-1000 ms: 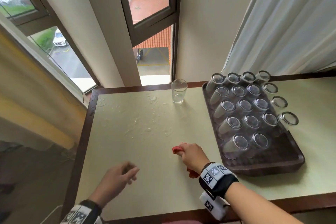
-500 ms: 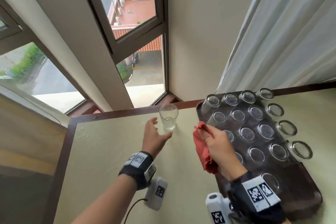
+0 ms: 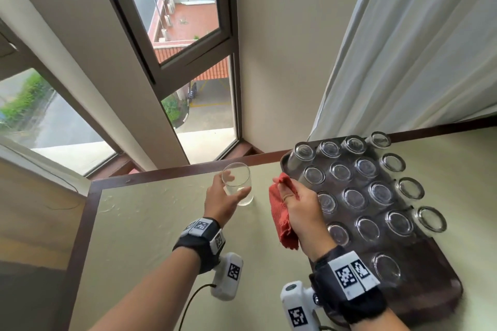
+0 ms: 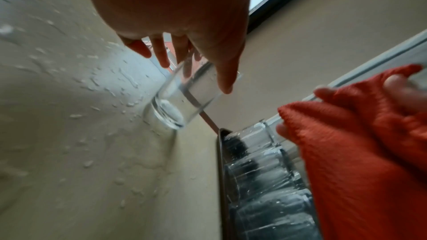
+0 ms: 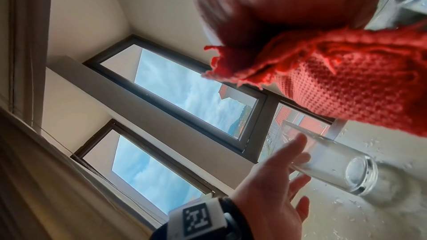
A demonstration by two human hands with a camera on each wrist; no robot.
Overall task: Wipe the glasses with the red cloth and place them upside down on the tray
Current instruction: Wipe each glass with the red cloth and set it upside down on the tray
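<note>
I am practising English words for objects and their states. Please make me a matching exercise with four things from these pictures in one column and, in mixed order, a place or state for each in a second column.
Column 1:
1. red cloth
2. upright glass
3. tray
4. table

Column 2:
A. dotted with water drops
B. held by the right hand
C. carries rows of upside-down glasses
D. standing on the table, the left hand around it

Right pairs: 1-B, 2-D, 3-C, 4-A
</note>
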